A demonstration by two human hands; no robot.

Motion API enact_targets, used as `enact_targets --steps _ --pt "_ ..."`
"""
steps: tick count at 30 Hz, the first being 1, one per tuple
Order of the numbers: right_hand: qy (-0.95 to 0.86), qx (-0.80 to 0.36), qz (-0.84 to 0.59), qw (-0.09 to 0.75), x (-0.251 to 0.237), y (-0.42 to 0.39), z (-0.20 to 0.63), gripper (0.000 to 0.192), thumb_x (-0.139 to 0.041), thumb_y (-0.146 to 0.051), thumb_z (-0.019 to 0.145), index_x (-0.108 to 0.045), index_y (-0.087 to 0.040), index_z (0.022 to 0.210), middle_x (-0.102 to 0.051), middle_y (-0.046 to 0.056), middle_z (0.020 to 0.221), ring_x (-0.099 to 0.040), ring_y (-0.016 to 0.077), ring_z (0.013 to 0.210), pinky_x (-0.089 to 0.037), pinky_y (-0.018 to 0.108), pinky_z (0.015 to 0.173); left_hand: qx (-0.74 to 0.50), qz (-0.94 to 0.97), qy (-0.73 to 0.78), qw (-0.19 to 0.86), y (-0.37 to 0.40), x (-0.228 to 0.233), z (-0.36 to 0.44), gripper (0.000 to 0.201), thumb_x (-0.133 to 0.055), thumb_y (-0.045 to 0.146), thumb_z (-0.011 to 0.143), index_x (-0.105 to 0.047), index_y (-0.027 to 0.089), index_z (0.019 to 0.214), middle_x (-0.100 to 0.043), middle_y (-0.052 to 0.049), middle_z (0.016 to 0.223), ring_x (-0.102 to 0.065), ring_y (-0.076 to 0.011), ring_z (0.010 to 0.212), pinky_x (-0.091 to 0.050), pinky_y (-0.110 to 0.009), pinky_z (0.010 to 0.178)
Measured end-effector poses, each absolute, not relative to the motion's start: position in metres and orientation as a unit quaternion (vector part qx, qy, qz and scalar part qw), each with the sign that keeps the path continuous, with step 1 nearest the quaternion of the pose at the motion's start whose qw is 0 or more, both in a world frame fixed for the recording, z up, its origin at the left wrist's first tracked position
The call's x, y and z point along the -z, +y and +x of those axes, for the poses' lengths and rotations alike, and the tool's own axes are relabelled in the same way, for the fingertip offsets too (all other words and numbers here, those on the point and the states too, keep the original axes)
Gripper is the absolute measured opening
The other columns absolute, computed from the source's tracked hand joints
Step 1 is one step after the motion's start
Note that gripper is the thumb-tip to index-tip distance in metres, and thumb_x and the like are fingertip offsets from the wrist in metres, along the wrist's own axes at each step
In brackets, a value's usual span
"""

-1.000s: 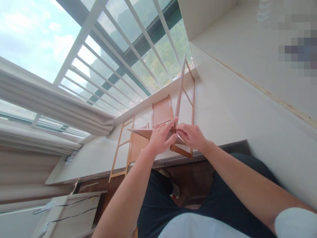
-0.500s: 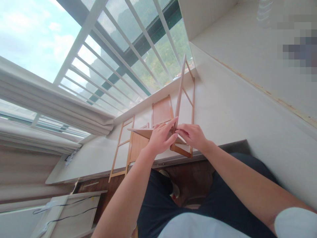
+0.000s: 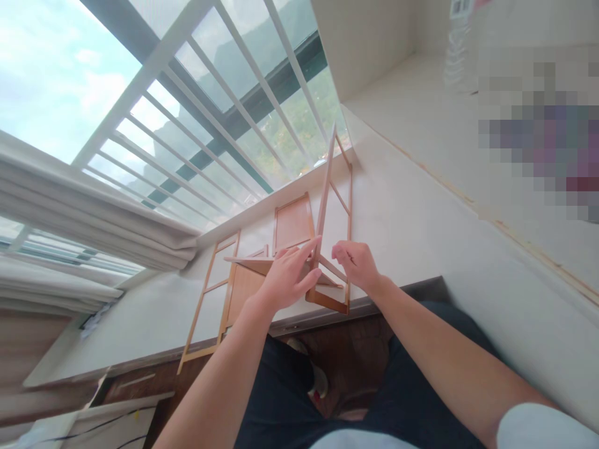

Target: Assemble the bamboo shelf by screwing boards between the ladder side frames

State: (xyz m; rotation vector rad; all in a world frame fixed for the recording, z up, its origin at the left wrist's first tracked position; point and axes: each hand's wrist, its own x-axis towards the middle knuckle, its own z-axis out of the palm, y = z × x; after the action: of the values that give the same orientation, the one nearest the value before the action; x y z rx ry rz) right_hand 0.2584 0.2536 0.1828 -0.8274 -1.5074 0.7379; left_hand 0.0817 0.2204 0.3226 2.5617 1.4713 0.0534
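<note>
A light wooden ladder-like frame (image 3: 326,187) stands upright on the white ledge, with a thin wooden board (image 3: 250,264) meeting it at an angle near its lower part. My left hand (image 3: 287,280) grips where board and frame meet, its index finger along the frame's upright and its thumb lower on the near side. My right hand (image 3: 358,265) is just right of the frame, apart from the upright, with the fingers curled in a pinch. Whether something small is between those fingertips is hidden.
On the ledge (image 3: 397,218) behind and left are another wooden frame (image 3: 201,305), a wooden panel (image 3: 238,290) and a framed panel (image 3: 294,221). A barred window and grey curtain (image 3: 93,202) stand beyond. A white cabinet with cables (image 3: 107,424) is at lower left.
My right hand has drawn back to the right, away from the frame's joint. My left hand keeps its place on the frame and board. The view has shifted slightly.
</note>
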Motion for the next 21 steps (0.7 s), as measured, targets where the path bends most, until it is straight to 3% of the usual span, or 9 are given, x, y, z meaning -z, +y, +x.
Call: enact_targets --steps 5,10,13,17,21 --pt "-0.625 -0.321 -0.379 0.602 -0.181 0.262 0.260 0.060 -0.033 -0.055 0.108 -0.061 -0.019 0.069 -0.057 0.000 0.059 -0.055 0.0126 0.058 -0.039 0.026 0.063 -0.031 0.867 0.493 0.059 0.224 -0.326 0.079 0.059 -0.052 0.038 0.098 -0.042 0.023 0.154 -0.073 -0.007 0.119 -0.064 -0.0260 0.114 -0.036 -0.045 0.108" --pt "-0.612 -0.325 -0.382 0.611 -0.178 0.267 0.259 0.060 -0.034 -0.053 0.108 -0.062 -0.019 0.068 -0.058 0.000 0.060 -0.056 0.0123 0.058 -0.040 0.025 0.061 -0.038 0.881 0.468 0.067 0.229 -0.328 0.073 0.056 -0.048 0.044 0.101 -0.041 0.025 0.154 -0.070 -0.009 0.132 -0.062 -0.0270 0.119 -0.035 -0.046 0.108" --pt "-0.608 -0.324 -0.379 0.617 -0.176 0.269 0.258 0.060 -0.035 -0.052 0.108 -0.062 -0.019 0.067 -0.057 0.000 0.059 -0.055 0.0120 0.057 -0.040 0.025 0.060 -0.055 0.887 0.456 0.058 0.231 -0.328 0.066 0.056 -0.046 0.047 0.103 -0.039 0.028 0.155 -0.071 -0.008 0.128 -0.062 -0.0268 0.119 -0.037 -0.045 0.108" --pt "-0.604 -0.317 -0.380 0.625 -0.171 0.272 0.257 0.060 -0.035 -0.052 0.107 -0.062 -0.019 0.066 -0.054 0.000 0.056 -0.053 0.0117 0.054 -0.038 0.025 0.058 -0.148 0.883 0.445 0.008 0.230 -0.329 0.045 0.061 -0.039 0.056 0.103 -0.033 0.030 0.158 -0.059 -0.010 0.146 -0.052 -0.0304 0.133 -0.037 -0.048 0.111" --pt "-0.594 -0.313 -0.378 0.637 -0.160 0.273 0.258 0.061 -0.035 -0.055 0.107 -0.063 -0.019 0.067 -0.051 -0.001 0.055 -0.050 0.0114 0.052 -0.038 0.025 0.055 -0.269 0.847 0.455 -0.053 0.209 -0.334 0.019 0.062 -0.030 0.059 0.103 -0.036 0.027 0.156 -0.055 -0.013 0.145 -0.049 -0.0323 0.133 -0.038 -0.049 0.112"
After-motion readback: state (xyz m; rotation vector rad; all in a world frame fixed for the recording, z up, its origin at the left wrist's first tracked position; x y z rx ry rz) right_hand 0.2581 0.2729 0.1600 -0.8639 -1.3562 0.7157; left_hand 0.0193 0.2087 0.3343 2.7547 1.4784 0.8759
